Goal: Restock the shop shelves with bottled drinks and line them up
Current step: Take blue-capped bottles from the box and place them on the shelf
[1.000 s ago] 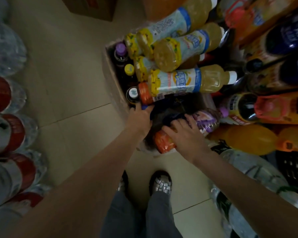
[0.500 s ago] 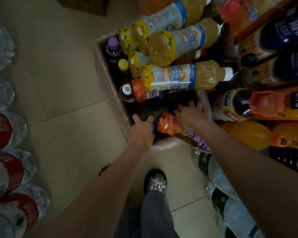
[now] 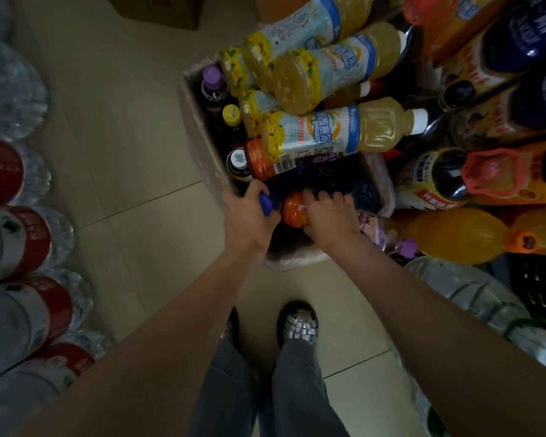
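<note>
An open cardboard box [image 3: 199, 137] on the floor holds several bottled drinks, with yellow juice bottles [image 3: 328, 130] lying across its top. My left hand [image 3: 248, 216] grips the blue cap [image 3: 265, 203] of a dark bottle at the box's near end. Right beside it, my right hand [image 3: 331, 216] holds a bottle with an orange base [image 3: 292, 209], which lies on its side; its purple-capped neck [image 3: 405, 246] points right. Upright bottles with purple [image 3: 212, 75], yellow [image 3: 231, 113] and white [image 3: 239, 159] caps stand along the box's left wall.
Large water bottles with red labels [image 3: 16, 241] line the left side. Shelves on the right carry dark and orange drink bottles [image 3: 473, 181]. Big clear water bottles [image 3: 473, 294] and a black crate [image 3: 539, 285] stand at lower right. A second cardboard box [image 3: 164, 11] sits on the tiled floor, and my feet [image 3: 297, 326] are below the box.
My right hand has come back from deep in the box onto the orange-based bottle and holds it. The left hand stays on the blue cap.
</note>
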### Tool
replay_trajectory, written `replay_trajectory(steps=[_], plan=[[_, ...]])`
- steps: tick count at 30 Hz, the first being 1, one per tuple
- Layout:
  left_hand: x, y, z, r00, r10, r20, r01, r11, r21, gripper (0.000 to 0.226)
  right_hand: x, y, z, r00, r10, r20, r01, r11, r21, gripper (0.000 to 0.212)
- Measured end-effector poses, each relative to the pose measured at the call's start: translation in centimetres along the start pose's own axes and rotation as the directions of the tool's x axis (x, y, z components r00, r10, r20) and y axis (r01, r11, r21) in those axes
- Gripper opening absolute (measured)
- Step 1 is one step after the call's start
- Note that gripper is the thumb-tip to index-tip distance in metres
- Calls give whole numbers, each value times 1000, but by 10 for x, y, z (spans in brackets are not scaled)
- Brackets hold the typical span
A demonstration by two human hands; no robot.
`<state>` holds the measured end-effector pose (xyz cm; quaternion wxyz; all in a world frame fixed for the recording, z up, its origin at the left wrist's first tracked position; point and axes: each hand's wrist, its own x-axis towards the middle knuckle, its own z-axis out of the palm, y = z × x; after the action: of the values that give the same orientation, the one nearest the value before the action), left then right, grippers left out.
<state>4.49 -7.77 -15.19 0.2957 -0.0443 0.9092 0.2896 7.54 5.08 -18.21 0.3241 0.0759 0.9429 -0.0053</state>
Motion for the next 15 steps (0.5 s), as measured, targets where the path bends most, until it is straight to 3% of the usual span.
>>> replay_trajectory(steps=[4, 6, 8, 9, 12, 15], plan=[[-14, 13, -10, 999, 47, -14, -46, 999, 21, 36, -14, 33, -15, 996, -76, 46, 77, 997, -6, 60], [-26, 11, -7, 997, 77, 17, -78, 996, 43, 36, -17, 52, -21, 1000, 24, -18, -20, 987, 161, 55], [-33, 8, -5, 998, 64, 12, -64, 997, 37, 36, -11, 67, -21, 985, 165, -56, -125, 891, 437, 44], [-32, 8, -4, 999, 50, 2, -50, 998, 27, 36, -6, 73, -18, 980, 197, -42, -151, 859, 489, 41], [-23, 9, -8, 999, 39, 0, -39, 999, 8, 39, 0, 79, -5, 987, 140, 83, -161, 909, 383, 70], [-18, 11, -7, 996, 80, 46, -81, 996, 27, 38, 5, 71, 8, 984, 177, 20, -171, 908, 383, 83]])
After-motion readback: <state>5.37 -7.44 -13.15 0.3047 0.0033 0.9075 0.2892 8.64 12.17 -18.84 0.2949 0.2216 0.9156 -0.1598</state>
